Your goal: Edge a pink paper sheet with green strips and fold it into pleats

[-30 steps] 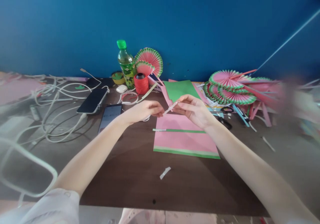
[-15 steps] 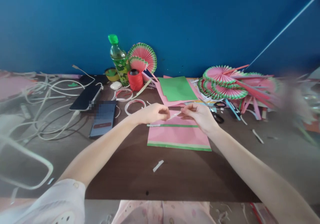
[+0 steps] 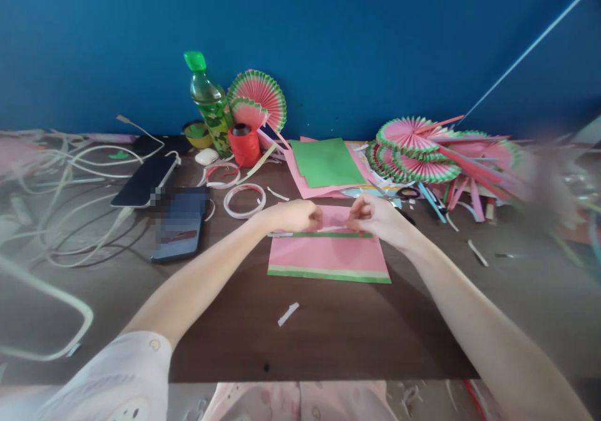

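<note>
A thin white strip of tape [image 3: 334, 228] is stretched between my two hands over a pink sheet of paper [image 3: 326, 257]. My left hand [image 3: 298, 215] is closed, pinching the strip's left end with the fingers curled. On the other side my right hand [image 3: 373, 219] pinches the right end between thumb and fingers. The strip lies level, close above the green line across the pink paper; whether it touches the paper I cannot tell. A green band runs along the paper's near edge. A short white scrap [image 3: 288, 314] lies in front of it.
Behind the hands lies green paper [image 3: 326, 163] on pink sheets. Tape rolls [image 3: 245, 201], a red spool [image 3: 245, 146], a bottle [image 3: 211, 108] and phones [image 3: 181, 223] stand or lie left. Folded paper fans [image 3: 416, 142] pile up right, near scissors [image 3: 407, 193]. White cables [image 3: 70, 183] sprawl far left.
Both hands have moved slightly apart, and the strip between them has turned from slanted to nearly level, lower over the paper. The whole view has shifted a little.
</note>
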Tool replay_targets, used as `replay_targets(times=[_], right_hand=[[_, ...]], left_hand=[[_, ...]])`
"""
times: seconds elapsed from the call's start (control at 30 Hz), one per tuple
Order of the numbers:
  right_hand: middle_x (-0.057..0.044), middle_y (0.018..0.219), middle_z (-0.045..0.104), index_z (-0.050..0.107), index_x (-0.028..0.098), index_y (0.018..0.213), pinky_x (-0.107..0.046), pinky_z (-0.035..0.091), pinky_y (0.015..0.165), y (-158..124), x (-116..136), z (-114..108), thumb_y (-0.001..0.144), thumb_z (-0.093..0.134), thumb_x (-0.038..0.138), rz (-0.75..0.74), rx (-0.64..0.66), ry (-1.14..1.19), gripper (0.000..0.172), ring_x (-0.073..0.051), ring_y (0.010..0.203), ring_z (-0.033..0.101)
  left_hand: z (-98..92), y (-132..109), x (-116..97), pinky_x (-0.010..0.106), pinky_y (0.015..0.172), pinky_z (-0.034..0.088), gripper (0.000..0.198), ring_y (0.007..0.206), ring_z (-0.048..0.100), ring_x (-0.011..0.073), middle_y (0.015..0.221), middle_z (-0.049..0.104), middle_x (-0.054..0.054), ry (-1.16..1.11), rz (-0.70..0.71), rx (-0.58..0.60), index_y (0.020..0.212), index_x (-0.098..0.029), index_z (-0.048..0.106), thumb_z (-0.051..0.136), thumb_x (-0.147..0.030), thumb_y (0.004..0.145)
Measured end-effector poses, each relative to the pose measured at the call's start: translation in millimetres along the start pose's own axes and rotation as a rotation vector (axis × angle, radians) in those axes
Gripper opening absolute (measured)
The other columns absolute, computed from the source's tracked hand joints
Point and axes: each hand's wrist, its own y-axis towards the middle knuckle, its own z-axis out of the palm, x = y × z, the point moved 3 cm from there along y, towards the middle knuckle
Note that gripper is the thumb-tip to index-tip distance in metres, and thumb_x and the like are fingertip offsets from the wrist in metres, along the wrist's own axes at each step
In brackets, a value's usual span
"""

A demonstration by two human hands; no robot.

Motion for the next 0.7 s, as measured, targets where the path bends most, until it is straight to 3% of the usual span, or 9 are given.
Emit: replay_targets(times=[0.2, 0.37, 0.7], right_hand=[[0.004, 0.058, 0.055, 0.046, 0.02, 0.07, -0.023, 0.04, 0.047, 0.0, -8.1, 8.3, 0.059, 0.065, 0.023, 0.012, 0.097, -0.118, 0.022, -0.011, 0.051, 0.054], [0.005, 0.058, 0.053, 0.046, 0.02, 0.072, -0.024, 0.04, 0.05, 2.4, -14.7, 11.5, 0.061, 0.06, 0.02, -0.052, 0.106, -0.16, 0.018, -0.011, 0.052, 0.053], [0.004, 0.059, 0.052, 0.045, 0.02, 0.071, -0.024, 0.041, 0.051, 3.5, -16.4, 13.1, 0.059, 0.056, 0.016, -0.074, 0.138, -0.173, 0.017, -0.011, 0.052, 0.053]], left_hand=[[1.7, -3.4, -0.8, 0.024, 0.057, 0.034, 0.02, 0.065, 0.053, 0.014, 0.082, 0.065, 0.003, 0.159, -0.073, 0.051, 0.081, -0.019, 0.061, 0.044, -0.029, 0.075], [3.0, -4.1, -5.4, 0.024, 0.053, 0.031, 0.02, 0.06, 0.049, 0.0136, 0.072, 0.061, 0.004, 0.243, -0.069, 0.054, 0.075, -0.017, 0.058, 0.042, -0.029, 0.075], [9.1, -2.0, -7.6, 0.025, 0.052, 0.03, 0.018, 0.06, 0.049, 0.0148, 0.069, 0.059, 0.006, 0.316, -0.078, -0.004, 0.07, -0.015, 0.056, 0.042, -0.025, 0.072]])
